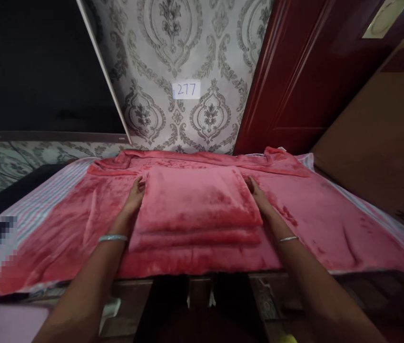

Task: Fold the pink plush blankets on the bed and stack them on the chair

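A folded pink-red plush blanket (pixel 198 200) lies in thick, squared layers at the middle of the table. My left hand (pixel 136 193) is at its left side, fingers stretched forward along the edge. At the opposite side is my right hand (pixel 257 190), its fingers also extended and partly hidden by the fold. Both palms face inward, close against the blanket; I cannot tell how firmly they press. Beneath it spreads another pink-red plush cloth (pixel 316 219), with a loosely folded strip along its far edge.
A striped cloth (pixel 50 190) shows under the plush at the table's sides. Behind stands a patterned wall with a paper label (pixel 186 89) reading 277. A dark television screen (pixel 41 66) is at left; a red door (pixel 294 71) and large cardboard box (pixel 376 138) are at right.
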{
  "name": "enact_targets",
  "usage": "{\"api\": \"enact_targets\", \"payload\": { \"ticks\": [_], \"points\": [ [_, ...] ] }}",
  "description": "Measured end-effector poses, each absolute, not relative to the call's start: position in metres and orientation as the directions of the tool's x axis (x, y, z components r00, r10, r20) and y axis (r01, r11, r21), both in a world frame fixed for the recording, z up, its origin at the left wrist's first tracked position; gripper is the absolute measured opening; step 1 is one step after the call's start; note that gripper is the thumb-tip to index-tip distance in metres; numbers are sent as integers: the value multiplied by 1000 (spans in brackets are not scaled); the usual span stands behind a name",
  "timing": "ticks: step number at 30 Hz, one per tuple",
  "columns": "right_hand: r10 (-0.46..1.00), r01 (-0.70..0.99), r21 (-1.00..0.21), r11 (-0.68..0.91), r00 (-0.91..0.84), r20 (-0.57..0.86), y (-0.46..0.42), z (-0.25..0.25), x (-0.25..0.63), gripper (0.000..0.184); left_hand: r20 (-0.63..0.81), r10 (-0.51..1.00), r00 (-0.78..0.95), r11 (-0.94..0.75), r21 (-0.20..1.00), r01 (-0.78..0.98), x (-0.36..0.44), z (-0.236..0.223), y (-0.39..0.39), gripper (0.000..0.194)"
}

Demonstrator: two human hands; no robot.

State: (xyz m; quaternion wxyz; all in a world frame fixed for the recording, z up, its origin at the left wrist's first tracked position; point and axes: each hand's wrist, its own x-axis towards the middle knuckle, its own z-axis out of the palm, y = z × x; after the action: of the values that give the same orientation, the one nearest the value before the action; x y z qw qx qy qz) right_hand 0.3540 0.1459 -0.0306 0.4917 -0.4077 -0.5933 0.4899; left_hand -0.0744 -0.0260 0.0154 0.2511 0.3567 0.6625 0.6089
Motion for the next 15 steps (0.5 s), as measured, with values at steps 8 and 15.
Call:
{"api": "enact_targets", "payload": {
  "ticks": [8, 15],
  "points": [
    [945, 214, -927, 308, -178, 273, 52, -20, 410, 65, 350, 766, -539, -53, 870, 490, -44, 31, -116, 48],
    [939, 286, -897, 338, -173, 298, 26, -29, 390, 69, 302, 745, -595, 50, 864, 501, -11, 13, -140, 54]
  ]
}}
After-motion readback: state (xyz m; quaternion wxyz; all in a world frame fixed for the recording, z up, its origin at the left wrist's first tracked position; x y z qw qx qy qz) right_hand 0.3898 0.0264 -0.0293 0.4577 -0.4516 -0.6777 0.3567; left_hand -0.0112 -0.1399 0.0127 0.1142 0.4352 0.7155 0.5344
